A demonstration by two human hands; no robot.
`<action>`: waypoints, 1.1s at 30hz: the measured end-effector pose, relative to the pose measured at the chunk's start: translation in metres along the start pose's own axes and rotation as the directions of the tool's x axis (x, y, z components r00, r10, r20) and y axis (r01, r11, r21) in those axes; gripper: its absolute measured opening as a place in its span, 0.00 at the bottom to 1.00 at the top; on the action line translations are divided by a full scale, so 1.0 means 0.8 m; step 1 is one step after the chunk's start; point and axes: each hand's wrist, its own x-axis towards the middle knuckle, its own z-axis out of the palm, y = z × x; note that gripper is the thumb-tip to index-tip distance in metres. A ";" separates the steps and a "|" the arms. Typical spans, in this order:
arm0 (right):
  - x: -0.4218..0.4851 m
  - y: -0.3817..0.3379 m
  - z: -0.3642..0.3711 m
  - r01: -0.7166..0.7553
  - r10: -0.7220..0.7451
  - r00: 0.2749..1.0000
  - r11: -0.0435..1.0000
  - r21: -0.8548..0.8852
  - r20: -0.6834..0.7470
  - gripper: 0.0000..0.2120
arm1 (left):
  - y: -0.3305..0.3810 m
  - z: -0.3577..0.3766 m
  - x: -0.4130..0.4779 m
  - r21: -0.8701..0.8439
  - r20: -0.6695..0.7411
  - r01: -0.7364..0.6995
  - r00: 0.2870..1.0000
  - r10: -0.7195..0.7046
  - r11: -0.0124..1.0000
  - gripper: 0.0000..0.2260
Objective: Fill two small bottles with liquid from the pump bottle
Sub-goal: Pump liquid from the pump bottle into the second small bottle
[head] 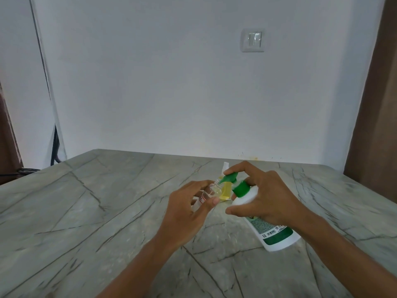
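The left hand (189, 209) curls its fingers and thumb around a small clear bottle (207, 193), held tilted above the table (107, 201) with its open neck right at the green spout. The right hand (270, 196) grips the white pump bottle (277, 233), which leans over on the table, and its forefinger lies across the pump head (231, 178).

Just behind them a second small bottle (225, 190) stands on the table with yellow liquid inside and a white cap on, so it looks already filled. The one in hand looks nearly empty, though blur makes its level hard to tell. The task seems about half done: this bottle needs pumping full and closing.

The table has a grey, veined, stone-look top. Behind it is a plain pale wall (171, 82) with a light switch (254, 39), a brown curtain (376, 125) at the right, and a dark cable (55, 147) at the left.
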 end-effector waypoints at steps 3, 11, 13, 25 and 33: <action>0.000 -0.001 0.002 0.019 -0.018 1.000 0.999 -0.041 0.023 0.35 | 0.000 -0.001 0.000 -0.013 -0.013 0.011 1.000 -0.011 1.000 0.12; 0.000 0.000 0.004 0.075 -0.074 0.997 0.996 -0.055 0.024 0.38 | -0.003 0.001 -0.001 -0.018 0.004 0.022 1.000 -0.022 1.000 0.18; 0.000 0.001 0.003 0.071 -0.071 0.997 0.996 -0.048 0.008 0.37 | -0.001 0.000 0.000 -0.009 0.006 0.009 1.000 -0.009 1.000 0.16; 0.000 0.002 0.000 0.066 -0.067 0.998 0.997 0.025 0.013 0.33 | 0.000 0.002 -0.002 0.038 0.054 -0.045 0.998 0.043 0.998 0.17; 0.000 0.002 0.005 0.125 -0.123 0.992 0.992 -0.036 0.037 0.39 | 0.000 0.001 -0.001 0.032 0.031 0.008 0.999 -0.009 0.999 0.17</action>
